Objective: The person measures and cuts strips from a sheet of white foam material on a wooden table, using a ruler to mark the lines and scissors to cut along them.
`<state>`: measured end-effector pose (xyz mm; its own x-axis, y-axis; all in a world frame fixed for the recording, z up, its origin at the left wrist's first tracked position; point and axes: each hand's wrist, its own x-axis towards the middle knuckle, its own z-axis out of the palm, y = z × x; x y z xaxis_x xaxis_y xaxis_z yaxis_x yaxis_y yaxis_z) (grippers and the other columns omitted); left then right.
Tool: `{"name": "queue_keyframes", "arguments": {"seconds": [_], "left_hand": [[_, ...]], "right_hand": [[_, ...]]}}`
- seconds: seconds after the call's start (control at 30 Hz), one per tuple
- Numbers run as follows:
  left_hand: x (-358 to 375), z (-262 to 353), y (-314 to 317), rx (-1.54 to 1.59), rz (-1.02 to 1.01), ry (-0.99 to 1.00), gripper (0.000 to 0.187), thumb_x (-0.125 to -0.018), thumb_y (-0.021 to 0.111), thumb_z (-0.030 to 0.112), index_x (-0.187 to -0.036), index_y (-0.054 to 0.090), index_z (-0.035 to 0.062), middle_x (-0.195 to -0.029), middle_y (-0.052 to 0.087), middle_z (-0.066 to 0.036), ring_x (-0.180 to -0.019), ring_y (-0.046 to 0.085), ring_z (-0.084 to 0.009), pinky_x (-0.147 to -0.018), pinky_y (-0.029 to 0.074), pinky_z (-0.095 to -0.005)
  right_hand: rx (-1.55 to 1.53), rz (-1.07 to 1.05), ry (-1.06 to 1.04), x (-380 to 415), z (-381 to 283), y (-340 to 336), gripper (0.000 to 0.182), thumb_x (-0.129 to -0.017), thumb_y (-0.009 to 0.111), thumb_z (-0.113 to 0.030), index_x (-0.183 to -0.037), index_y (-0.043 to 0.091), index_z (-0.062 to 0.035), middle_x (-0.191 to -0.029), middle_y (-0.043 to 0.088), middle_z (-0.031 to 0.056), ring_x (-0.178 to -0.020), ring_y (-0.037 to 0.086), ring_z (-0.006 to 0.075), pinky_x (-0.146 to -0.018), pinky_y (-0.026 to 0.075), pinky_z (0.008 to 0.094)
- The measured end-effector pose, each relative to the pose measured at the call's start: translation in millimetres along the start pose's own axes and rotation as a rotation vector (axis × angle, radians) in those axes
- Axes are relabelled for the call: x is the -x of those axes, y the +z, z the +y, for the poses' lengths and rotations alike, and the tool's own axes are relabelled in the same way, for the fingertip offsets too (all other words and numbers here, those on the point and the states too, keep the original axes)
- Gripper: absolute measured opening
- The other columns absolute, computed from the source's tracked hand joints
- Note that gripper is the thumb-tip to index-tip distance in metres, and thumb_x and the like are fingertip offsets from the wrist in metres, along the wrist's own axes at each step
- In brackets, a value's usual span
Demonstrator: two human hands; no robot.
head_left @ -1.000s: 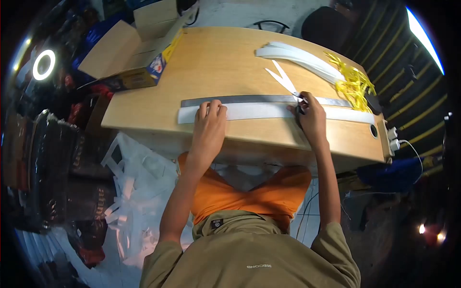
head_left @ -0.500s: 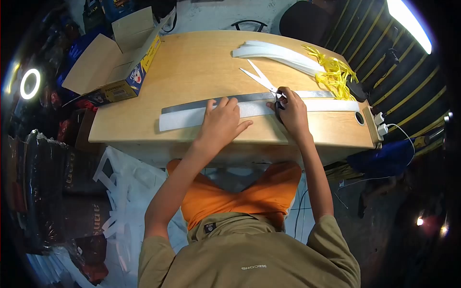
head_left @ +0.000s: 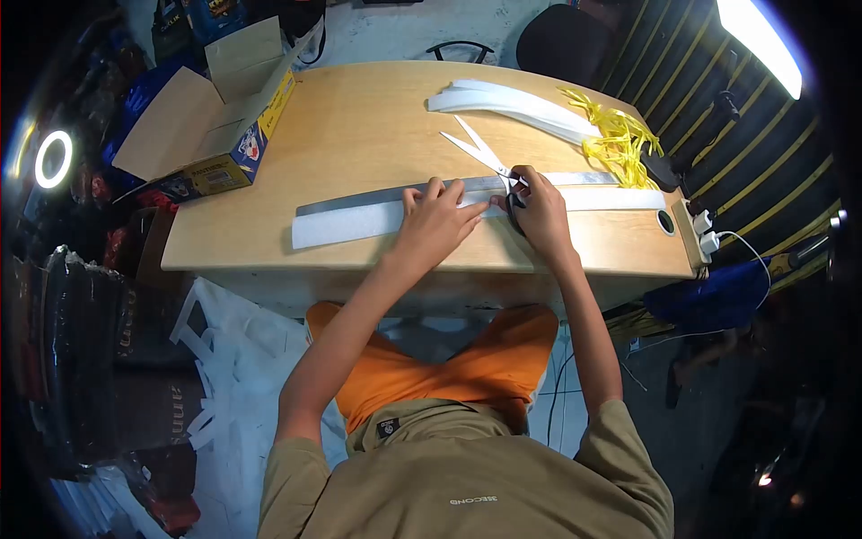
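Observation:
A long white foam-like strip [head_left: 346, 224] lies across the table near its front edge, with a grey metal ruler [head_left: 359, 198] along its far side. My left hand [head_left: 437, 220] rests over both with fingers spread, its thumb and forefinger reaching toward the right hand. In my right hand [head_left: 541, 214] are scissors [head_left: 478, 149] with black handles, their white blades parted and pointing away to the upper left, above the ruler. The right fingertips are right at the strip, close to the left ones.
Farther back lies a bundle of white strips [head_left: 512, 104], with tangled yellow ribbon [head_left: 620, 135] at its right end. An open cardboard box [head_left: 238, 166] stands at the table's left. Plugs [head_left: 708, 232] sit at the right edge. White scraps [head_left: 238, 359] cover the floor at left.
My left hand has shifted right along the strip, bringing its fingers close to my right hand. The scissors stay in the right hand, blades still parted.

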<state>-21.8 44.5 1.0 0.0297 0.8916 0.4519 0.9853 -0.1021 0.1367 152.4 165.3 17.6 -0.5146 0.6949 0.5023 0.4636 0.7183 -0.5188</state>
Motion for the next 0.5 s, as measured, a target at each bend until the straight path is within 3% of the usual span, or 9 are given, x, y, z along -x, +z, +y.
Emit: {"name": "queue_keyframes", "arguments": {"seconds": [0.07, 0.13, 0.17, 0.5], "left_hand": [[-0.9, 3.9, 0.7, 0.010, -0.016, -0.042, 0.028, -0.094, 0.067, 0.031, -0.121, 0.075, 0.0346, -0.110, 0.057, -0.002, -0.109, 0.051, -0.0238, -0.089, 0.038, -0.0504], [-2.3, 4.4, 3.2, 0.022, -0.028, -0.088, 0.026, -0.094, 0.067, 0.033, -0.119, 0.076, 0.0343, -0.110, 0.057, -0.002, -0.109, 0.051, -0.0248, -0.089, 0.038, -0.0504], [-1.5, 4.9, 5.7, 0.008, 0.006, -0.087, 0.025, -0.094, 0.067, 0.034, -0.118, 0.076, 0.0341, -0.110, 0.058, -0.003, -0.109, 0.051, -0.0257, -0.089, 0.038, -0.0509], [-1.0, 5.9, 12.8, -0.025, 0.104, -0.090, 0.023, -0.094, 0.068, 0.035, -0.116, 0.077, 0.0351, -0.111, 0.061, -0.002, -0.109, 0.050, -0.0255, -0.084, 0.037, -0.0501]], "right_hand": [[-0.048, -0.030, 0.013, 0.4, 0.2, -7.9, 0.049, -0.079, 0.088, -0.024, -0.115, 0.063, -0.0010, -0.091, 0.069, 0.0171, -0.080, 0.066, 0.0268, -0.075, 0.054, 0.0364], [-0.115, -0.136, 0.064, 3.8, -5.8, -21.0, 0.048, -0.078, 0.088, -0.025, -0.112, 0.062, -0.0023, -0.102, 0.070, 0.0200, -0.096, 0.071, 0.0353, -0.083, 0.055, 0.0418], [-0.120, -0.153, 0.066, 4.9, -6.2, -22.9, 0.048, -0.078, 0.088, -0.023, -0.113, 0.062, -0.0025, -0.102, 0.070, 0.0191, -0.097, 0.071, 0.0342, -0.084, 0.055, 0.0406], [-0.152, -0.136, -0.051, 6.4, 3.3, -19.3, 0.043, -0.078, 0.087, -0.020, -0.109, 0.061, -0.0033, -0.096, 0.068, 0.0180, -0.088, 0.065, 0.0380, -0.079, 0.052, 0.0427]]}}
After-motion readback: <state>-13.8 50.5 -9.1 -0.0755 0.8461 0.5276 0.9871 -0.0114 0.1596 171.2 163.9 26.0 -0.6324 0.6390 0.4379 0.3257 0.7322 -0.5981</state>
